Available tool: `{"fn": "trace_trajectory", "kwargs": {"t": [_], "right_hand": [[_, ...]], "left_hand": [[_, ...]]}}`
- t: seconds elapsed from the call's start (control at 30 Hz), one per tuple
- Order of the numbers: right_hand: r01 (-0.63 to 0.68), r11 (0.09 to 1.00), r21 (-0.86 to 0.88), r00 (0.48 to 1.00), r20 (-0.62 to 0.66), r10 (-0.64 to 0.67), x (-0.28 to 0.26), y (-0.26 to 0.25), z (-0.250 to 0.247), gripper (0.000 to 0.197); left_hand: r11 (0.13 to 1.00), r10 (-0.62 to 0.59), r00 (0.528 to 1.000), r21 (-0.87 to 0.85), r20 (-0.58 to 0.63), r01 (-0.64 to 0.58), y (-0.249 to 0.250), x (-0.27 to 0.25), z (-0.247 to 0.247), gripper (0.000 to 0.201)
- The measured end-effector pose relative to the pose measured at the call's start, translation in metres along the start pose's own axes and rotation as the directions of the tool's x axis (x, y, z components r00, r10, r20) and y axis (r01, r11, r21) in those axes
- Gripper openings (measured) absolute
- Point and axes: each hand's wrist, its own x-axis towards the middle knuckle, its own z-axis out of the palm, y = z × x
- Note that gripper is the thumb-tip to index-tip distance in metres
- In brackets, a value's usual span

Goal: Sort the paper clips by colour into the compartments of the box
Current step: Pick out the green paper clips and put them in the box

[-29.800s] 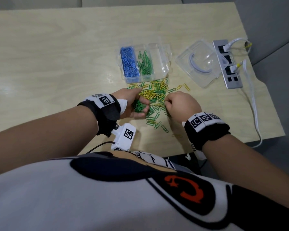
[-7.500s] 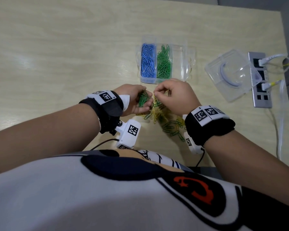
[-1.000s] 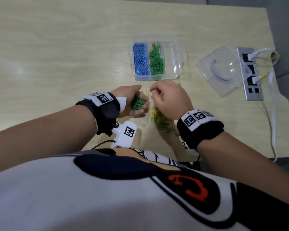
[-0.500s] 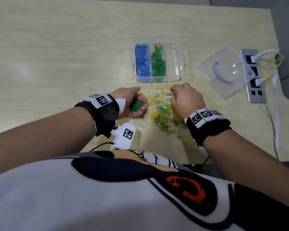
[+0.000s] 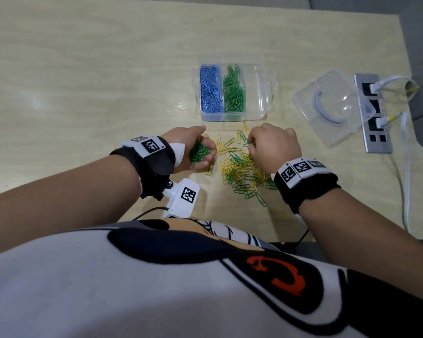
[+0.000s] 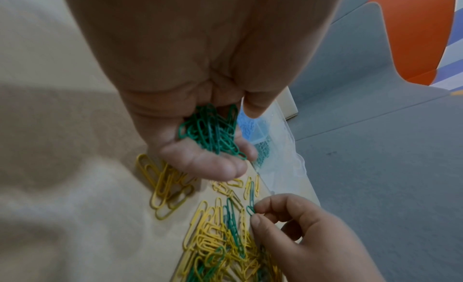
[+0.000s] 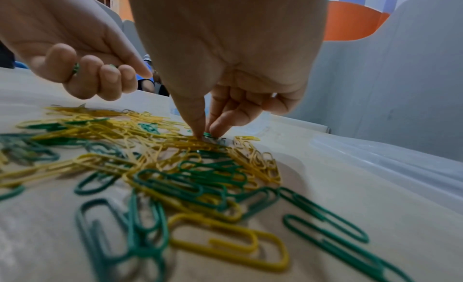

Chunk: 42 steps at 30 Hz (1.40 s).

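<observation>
A clear box point(image 5: 261, 93) stands on the table; blue clips point(image 5: 210, 89) fill its left compartment, green clips point(image 5: 233, 90) the middle, and the right one looks bare. A loose pile of yellow and green clips point(image 5: 239, 169) lies in front of it. My left hand point(image 5: 193, 150) cups a bunch of green clips point(image 6: 213, 132) in curled fingers, left of the pile. My right hand point(image 5: 271, 145) is at the pile's far right edge, thumb and forefinger pinching a single green clip point(image 6: 250, 199) that lies on the table.
A clear lid point(image 5: 332, 106) lies right of the box, partly over a grey power strip point(image 5: 374, 113) with white cables point(image 5: 405, 167) running toward the table's right edge. Bare wood stretches to the left and back.
My right hand has left the left hand, gone right to the pile's far side and pinched a green clip. The left hand has kept its bunch and barely moved.
</observation>
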Motion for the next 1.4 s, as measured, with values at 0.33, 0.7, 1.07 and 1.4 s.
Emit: {"fn": "trace_trajectory", "kwargs": {"t": [0.33,0.7,1.07,1.4], "right_hand": [[-0.042,0.999,-0.014,0.981,0.189,0.044,0.011,-0.006,-0.006,0.022],[0.072,0.797,0.600,0.996,-0.005,-0.086,0.002,-0.048,-0.035,0.012],[-0.221,0.963,0.155,0.965,0.176,0.194,0.024,-0.011,-0.002,0.014],[-0.285,0.932,0.223,0.956,0.138,0.259,0.007,-0.001,-0.009,0.028]], "left_hand": [[0.999,0.002,1.000,0.032,-0.009,-0.002,0.002,0.000,-0.001,0.047],[0.998,-0.003,1.000,-0.058,-0.027,0.002,0.003,0.005,0.005,0.044],[0.999,-0.017,1.000,-0.031,0.003,0.017,0.002,0.002,0.002,0.046],[1.000,-0.010,1.000,-0.018,0.011,0.011,-0.001,0.001,0.004,0.046]]}}
